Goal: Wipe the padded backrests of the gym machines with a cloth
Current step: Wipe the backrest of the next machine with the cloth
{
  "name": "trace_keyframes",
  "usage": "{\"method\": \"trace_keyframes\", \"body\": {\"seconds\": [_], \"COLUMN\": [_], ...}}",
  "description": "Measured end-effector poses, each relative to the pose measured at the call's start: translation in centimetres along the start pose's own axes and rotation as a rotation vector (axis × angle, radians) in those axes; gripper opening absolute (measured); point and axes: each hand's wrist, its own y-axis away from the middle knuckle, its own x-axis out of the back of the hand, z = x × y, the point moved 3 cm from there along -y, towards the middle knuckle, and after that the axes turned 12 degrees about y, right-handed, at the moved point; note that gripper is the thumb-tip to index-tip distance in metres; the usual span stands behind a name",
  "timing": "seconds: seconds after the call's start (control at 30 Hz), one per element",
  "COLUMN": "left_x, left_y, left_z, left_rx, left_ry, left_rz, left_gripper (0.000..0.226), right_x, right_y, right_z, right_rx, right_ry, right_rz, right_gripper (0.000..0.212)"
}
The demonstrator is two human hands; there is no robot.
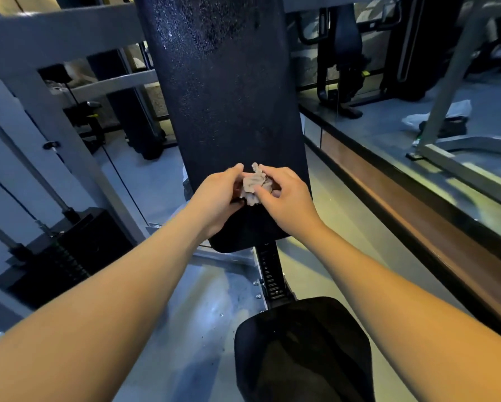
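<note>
A tall black padded backrest (229,97) rises in the middle of the head view, speckled with small droplets on its upper part. In front of its lower end, a small crumpled beige cloth (254,184) is pinched between both hands. My left hand (217,198) grips it from the left, and my right hand (287,198) holds it from the right with thumb and fingers. The black seat pad (301,349) lies below, close to me.
A black weight stack (63,256) with cables and a grey frame (55,33) stands at the left. A wood-trimmed mirror ledge (417,204) runs along the right, reflecting other machines and a white bag (440,114) on the floor. The adjustment post (269,271) joins seat and backrest.
</note>
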Motion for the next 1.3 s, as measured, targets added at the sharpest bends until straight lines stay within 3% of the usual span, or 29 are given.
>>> {"method": "trace_keyframes", "body": {"seconds": [0.07,0.13,0.23,0.3,0.4,0.5,0.63,0.73,0.87,0.97,1.17,1.3], "left_x": [0.2,1.1,2.5,3.1,3.9,4.1,4.0,4.0,3.6,3.3,2.8,2.2], "left_y": [-0.4,-1.1,-2.2,-2.5,-2.9,-2.9,-3.1,-3.0,-2.9,-2.8,-3.0,-3.1], "left_z": [1.6,3.5,5.1,4.8,3.6,2.9,2.8,3.2,3.4,3.5,3.8,5.5], "left_rx": [-0.078,-0.272,-0.52,-0.502,-0.424,-0.425,-0.394,-0.367,-0.321,-0.299,-0.34,-0.55], "left_ry": [-0.182,-0.489,-1.077,-1.365,-1.59,-1.681,-1.734,-1.732,-1.732,-1.748,-1.78,-1.734], "left_rz": [-0.009,0.089,0.209,0.154,0.105,0.113,0.119,0.123,0.129,0.129,0.159,0.261], "left_gripper": [0.035,0.029,0.045,0.06,0.076,0.083,0.087,0.088,0.087,0.086,0.077,0.046], "right_x": [0.6,1.6,2.6,1.8,-0.2,-2.5,-5.8,-4.1,2.0,2.2,0.1,4.1], "right_y": [-1.5,-4.1,-8.6,-10.1,-9.5,-6.0,1.1,1.4,-6.3,-8.3,-2.4,-8.2], "right_z": [-0.6,-1.2,-1.8,-2.2,-2.1,-0.7,2.8,3.7,1.8,1.3,3.5,1.6], "right_rx": [0.044,0.081,0.062,0.081,0.143,0.225,0.404,0.5,0.294,0.26,0.399,0.198], "right_ry": [0.055,0.138,0.268,0.396,0.488,0.483,0.532,0.579,0.542,0.558,0.568,0.421], "right_rz": [0.043,0.126,0.236,0.218,0.265,0.269,0.095,0.021,0.273,0.271,0.098,0.332], "right_gripper": [0.043,0.043,0.046,0.049,0.044,0.036,0.039,0.034,0.035,0.032,0.029,0.034]}}
